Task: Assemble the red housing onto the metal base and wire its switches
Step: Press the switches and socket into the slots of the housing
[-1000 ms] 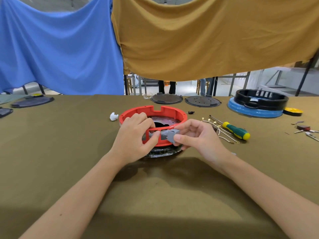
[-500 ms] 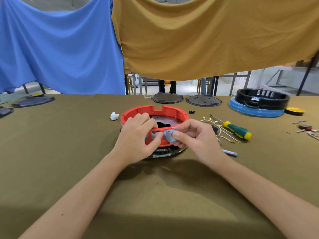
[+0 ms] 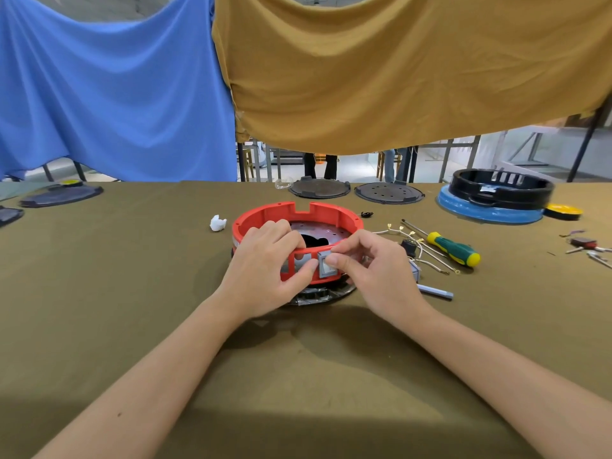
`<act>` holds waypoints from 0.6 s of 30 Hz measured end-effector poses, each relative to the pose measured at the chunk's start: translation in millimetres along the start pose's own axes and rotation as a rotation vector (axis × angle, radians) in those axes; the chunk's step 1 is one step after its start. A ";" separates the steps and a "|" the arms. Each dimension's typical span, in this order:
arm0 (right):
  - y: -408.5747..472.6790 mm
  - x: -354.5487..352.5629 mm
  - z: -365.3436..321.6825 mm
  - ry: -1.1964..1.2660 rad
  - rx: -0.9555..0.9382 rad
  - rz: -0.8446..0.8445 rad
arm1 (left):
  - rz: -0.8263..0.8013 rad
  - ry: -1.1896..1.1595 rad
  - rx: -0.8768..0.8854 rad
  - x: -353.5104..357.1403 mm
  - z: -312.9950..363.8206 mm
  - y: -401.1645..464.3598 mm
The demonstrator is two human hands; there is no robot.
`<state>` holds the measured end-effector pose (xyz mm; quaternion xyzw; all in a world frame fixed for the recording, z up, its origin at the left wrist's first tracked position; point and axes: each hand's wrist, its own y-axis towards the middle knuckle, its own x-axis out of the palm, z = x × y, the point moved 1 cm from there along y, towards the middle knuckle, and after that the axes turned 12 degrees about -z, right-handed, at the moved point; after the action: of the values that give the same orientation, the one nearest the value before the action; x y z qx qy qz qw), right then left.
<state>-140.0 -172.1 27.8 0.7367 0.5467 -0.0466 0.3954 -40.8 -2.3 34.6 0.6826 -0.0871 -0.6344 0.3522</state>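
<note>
Housing (image 3: 331,213), red ring, sits on the metal base (image 3: 318,294) at bench (image 3: 132,293) centre; base edge shows only at the near side under the ring. Near wall of the ring has rectangular cut-outs. Grey switch (image 3: 326,268) sits in the right cut-out, face toward the camera; cut-out left of it looks open.

Left hand (image 3: 268,273): fingers curled over the near rim from above, thumb on the outer wall just left of the switch, so gripping the housing. Right hand (image 3: 374,266): thumb and forefinger tips on the switch face and top edge, pinching it against the wall.

Right of the housing on the bench: loose wires (image 3: 427,250) with gold terminals, small black part (image 3: 408,248) among them, green/yellow screwdriver (image 3: 452,250) lying at an angle. Grey pen-like stick (image 3: 435,291) near the right wrist. White crumpled scrap (image 3: 218,223) just left of the ring.

Far edge: two dark round plates (image 3: 319,188), black ring on a blue disc (image 3: 490,212) far right, yellow disc (image 3: 563,210) beside it. Blue cloth (image 3: 109,87) and mustard cloth (image 3: 397,67) hang behind.
</note>
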 end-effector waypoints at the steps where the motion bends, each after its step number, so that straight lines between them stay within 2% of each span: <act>1: 0.3 -0.4 -0.1 -0.013 0.002 -0.001 | -0.001 -0.009 0.001 0.0 0.2 0.0; 5: 1.2 -2.1 0.8 -0.070 -0.022 0.001 | 0.005 -0.016 -0.019 -0.3 0.3 0.4; 8: 4.7 -6.5 2.5 -0.266 -0.050 0.004 | 0.001 -0.034 -0.035 -0.3 -0.4 0.1; 14: 10.1 -14.5 5.1 -0.337 -0.028 -0.219 | -0.021 -0.072 -0.042 -1.2 -4.3 -1.1; 18: 11.8 -14.2 6.4 -0.356 -0.016 -0.230 | -0.049 -0.067 -0.044 -1.0 -6.1 -1.7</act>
<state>-133.3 -188.1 36.7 0.6464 0.5491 -0.2164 0.4836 -36.0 1.8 34.1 0.6549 -0.0679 -0.6672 0.3483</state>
